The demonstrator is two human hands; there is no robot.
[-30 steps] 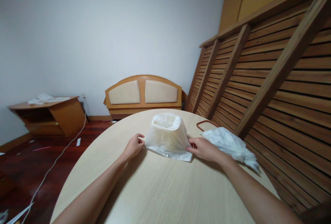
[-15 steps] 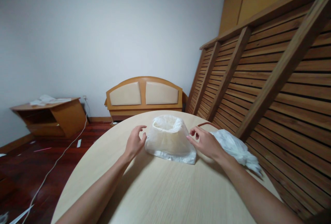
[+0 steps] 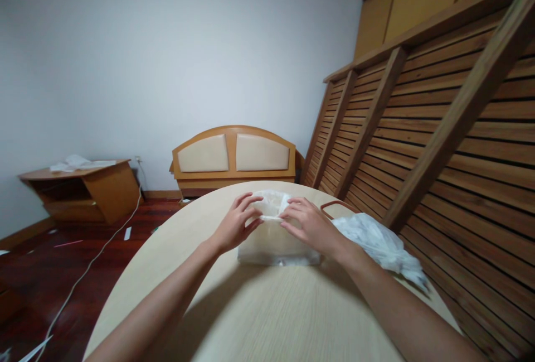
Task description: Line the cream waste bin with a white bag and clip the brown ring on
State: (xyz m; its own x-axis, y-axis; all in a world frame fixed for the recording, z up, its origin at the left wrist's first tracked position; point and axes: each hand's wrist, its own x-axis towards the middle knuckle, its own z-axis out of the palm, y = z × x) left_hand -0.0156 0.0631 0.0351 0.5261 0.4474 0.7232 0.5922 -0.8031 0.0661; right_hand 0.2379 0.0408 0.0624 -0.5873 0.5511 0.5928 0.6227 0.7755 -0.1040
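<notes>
A white, translucent plastic bag (image 3: 279, 246) stands on the round table, its mouth facing up and its rim folded over. Something pale shows through its wall, but I cannot make out what it is. My left hand (image 3: 240, 221) grips the left side of the rim, thumb and fingers closed on the plastic. On the right side, my right hand (image 3: 308, 222) pinches the rim the same way. Both hands hide parts of the bag's sides.
On the right of the pale wooden table (image 3: 267, 317) lies a crumpled white plastic bag (image 3: 380, 245), near a thin brown loop (image 3: 334, 204). Slatted wooden panels (image 3: 418, 128) lean along the right. A headboard (image 3: 234, 153) and a low cabinet (image 3: 83, 189) stand beyond. A cable (image 3: 96, 259) crosses the floor.
My hands have come inward from either side of the bag and closed on its rim. The bag's mouth looks narrower and its front rim sits lower.
</notes>
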